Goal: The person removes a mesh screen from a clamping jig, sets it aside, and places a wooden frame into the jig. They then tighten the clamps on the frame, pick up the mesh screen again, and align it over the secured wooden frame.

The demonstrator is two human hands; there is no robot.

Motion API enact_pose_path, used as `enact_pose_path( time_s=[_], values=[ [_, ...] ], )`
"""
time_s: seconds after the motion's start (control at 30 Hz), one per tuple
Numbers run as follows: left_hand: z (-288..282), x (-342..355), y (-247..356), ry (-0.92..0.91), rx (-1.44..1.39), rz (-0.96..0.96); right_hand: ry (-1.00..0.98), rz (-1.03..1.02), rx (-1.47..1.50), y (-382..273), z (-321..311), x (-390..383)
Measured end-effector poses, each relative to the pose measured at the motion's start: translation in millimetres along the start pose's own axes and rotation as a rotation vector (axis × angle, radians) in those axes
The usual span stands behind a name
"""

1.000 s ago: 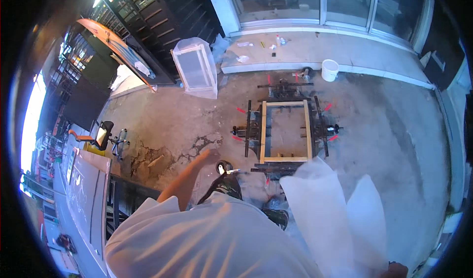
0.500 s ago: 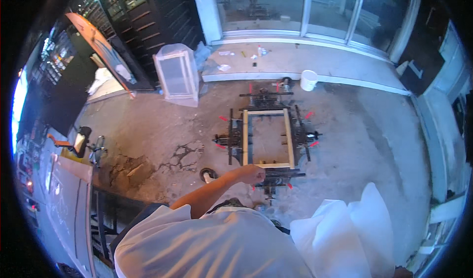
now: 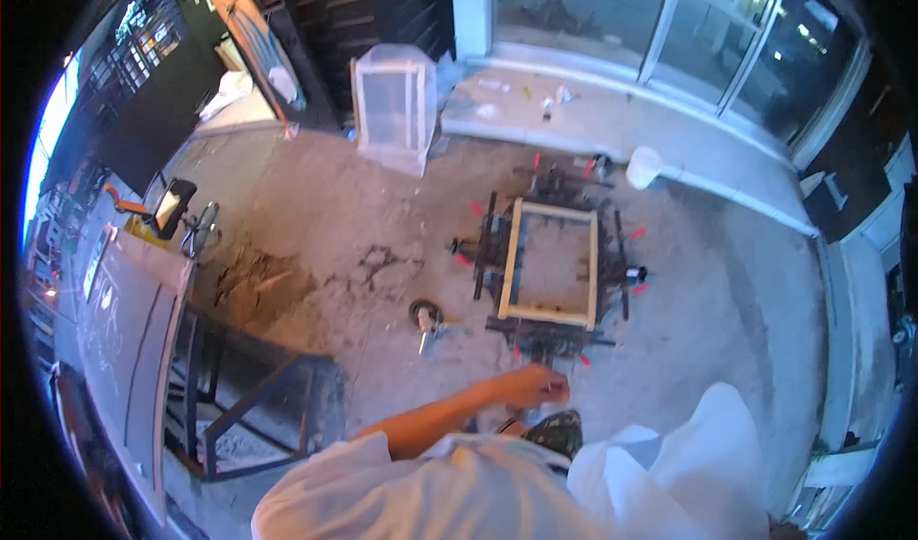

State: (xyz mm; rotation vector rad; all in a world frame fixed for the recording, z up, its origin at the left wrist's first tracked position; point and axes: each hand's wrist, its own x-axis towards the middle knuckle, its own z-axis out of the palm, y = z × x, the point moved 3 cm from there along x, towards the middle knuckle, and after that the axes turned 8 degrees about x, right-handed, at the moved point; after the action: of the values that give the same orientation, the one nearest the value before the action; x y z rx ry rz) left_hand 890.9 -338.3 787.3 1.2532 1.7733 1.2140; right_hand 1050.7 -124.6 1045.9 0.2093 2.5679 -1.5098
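My left hand (image 3: 535, 386) hangs above the floor, its fingers curled together. What it holds, if anything, is too small to make out. Just beyond it on the floor lies a rectangular pale wooden frame (image 3: 591, 267). Black metal clamping bars (image 3: 624, 264) with small red tabs surround the frame on all sides. My right sleeve (image 3: 712, 435) is raised in white folds at the lower right. Only a small brownish patch at the bottom edge could be my right hand (image 3: 781, 530); no fingers show there.
A caster wheel (image 3: 426, 313) lies left of the frame. Behind stand a white bucket (image 3: 644, 168) and a plastic-wrapped panel (image 3: 392, 105), by a low step (image 3: 535, 124). The floor is broken (image 3: 258, 277) at left. A black metal frame (image 3: 258, 416) stands near my left side.
My left hand has drawn back toward me from the near edge of the wooden frame. The view has turned, and more of the black metal frame at lower left shows.
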Motion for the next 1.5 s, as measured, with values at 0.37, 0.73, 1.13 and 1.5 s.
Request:
enact_pose_path(
  time_s=[0.37,0.73,1.13,1.5],
  values=[
    [4.1,113.8,118.8,-0.035,-0.303,0.026,-0.057,-0.282,-0.267,56.8,-35.9,147.6],
    [-57.3,210.9,94.4,0.164,0.075,-0.160,-0.393,-0.065,-0.256,310.7,-145.8,177.5],
    [-104.5,186.5,13.4,0.310,0.730,-0.566,-0.427,0.124,0.021,265.5,-89.9,273.3],
    [-93.8,178.9,-43.6,0.118,-0.079,-0.300,-0.368,0.115,0.065,250.7,-15.6,277.2]
  ],
)
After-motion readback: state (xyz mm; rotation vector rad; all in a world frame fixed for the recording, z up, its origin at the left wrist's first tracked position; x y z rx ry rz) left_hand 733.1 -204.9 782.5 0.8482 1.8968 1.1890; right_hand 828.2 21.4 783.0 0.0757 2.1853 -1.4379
